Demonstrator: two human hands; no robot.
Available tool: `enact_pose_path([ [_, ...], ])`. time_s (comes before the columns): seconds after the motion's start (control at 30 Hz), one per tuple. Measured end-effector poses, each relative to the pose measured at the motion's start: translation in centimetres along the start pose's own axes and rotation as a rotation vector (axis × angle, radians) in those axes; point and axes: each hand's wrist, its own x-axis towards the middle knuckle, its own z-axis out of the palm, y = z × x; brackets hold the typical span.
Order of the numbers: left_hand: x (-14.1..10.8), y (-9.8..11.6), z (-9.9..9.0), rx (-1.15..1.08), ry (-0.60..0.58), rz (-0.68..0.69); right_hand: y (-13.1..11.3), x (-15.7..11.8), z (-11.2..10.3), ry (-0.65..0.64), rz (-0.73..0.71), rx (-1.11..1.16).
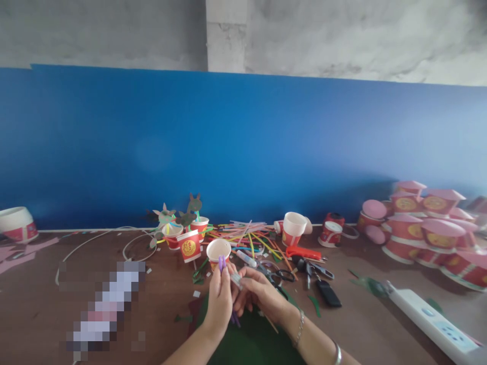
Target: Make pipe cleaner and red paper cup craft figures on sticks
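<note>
My left hand (219,299) is closed, its thumb and fingers pinching a purple straw (222,262) whose end sticks up above the thumb. More purple shows below the hands. My right hand (258,294) is closed beside it, with a small whitish, translucent piece (236,280) at its fingertips; its exact kind is not clear. Just behind the hands stands an upright red-and-white paper cup (218,247). Dark green paper (247,344) lies on the table under my forearms.
Loose colored straws (243,230), scissors (283,275), a red-handled cutter (303,253) and keys (327,293) lie beyond. Cups with paper animal heads (195,203) stand left of center. Stacked cups with pink paper (426,228) and a power strip (437,319) are right; a blurred-out phone-like object (110,304) lies left.
</note>
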Motion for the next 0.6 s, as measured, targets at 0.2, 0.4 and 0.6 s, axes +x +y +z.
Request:
enact_pose_path([
  [0.2, -0.05, 0.28, -0.08, 0.010, -0.021, -0.005, 0.08, 0.06, 0.04, 0.010, -0.005, 0.017],
  [0.4, -0.14, 0.40, -0.11, 0.023, -0.048, 0.000, 0.04, 0.02, 0.04, 0.016, 0.003, 0.005],
  [0.6, -0.14, 0.66, -0.14, 0.045, -0.058, 0.054, 0.08, 0.03, -0.08, 0.034, 0.029, -0.009],
])
